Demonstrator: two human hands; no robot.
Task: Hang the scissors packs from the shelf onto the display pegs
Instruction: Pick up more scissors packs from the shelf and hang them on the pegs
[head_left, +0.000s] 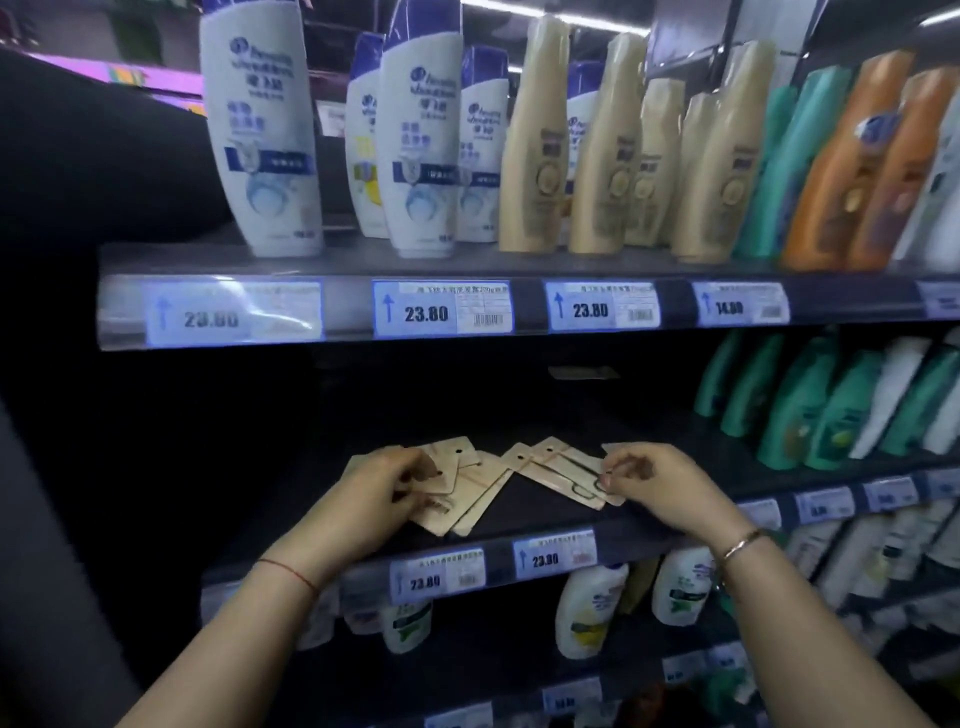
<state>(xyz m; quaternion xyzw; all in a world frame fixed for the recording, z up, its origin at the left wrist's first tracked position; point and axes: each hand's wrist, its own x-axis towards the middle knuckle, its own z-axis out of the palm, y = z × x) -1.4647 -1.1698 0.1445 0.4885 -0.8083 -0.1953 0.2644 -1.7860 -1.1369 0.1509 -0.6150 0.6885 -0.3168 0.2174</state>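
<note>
The left hand (387, 480) pinches a card from the left heap of scissors packs (457, 493); the right hand (654, 480) nips the edge of the right fan of packs (561, 470), probably to gather them. All lie flat on the dark shelf (519, 525), punched holes showing; no display pegs are visible

shelf (519, 525): dark, scissors packs (550, 470) fanned flat | left hand (387, 486): fingers on the left packs | right hand (660, 486): pinching the right packs' edge | above: white, tan, green, orange bottles (262, 135) | price tags (441, 309) on shelf edges
</note>
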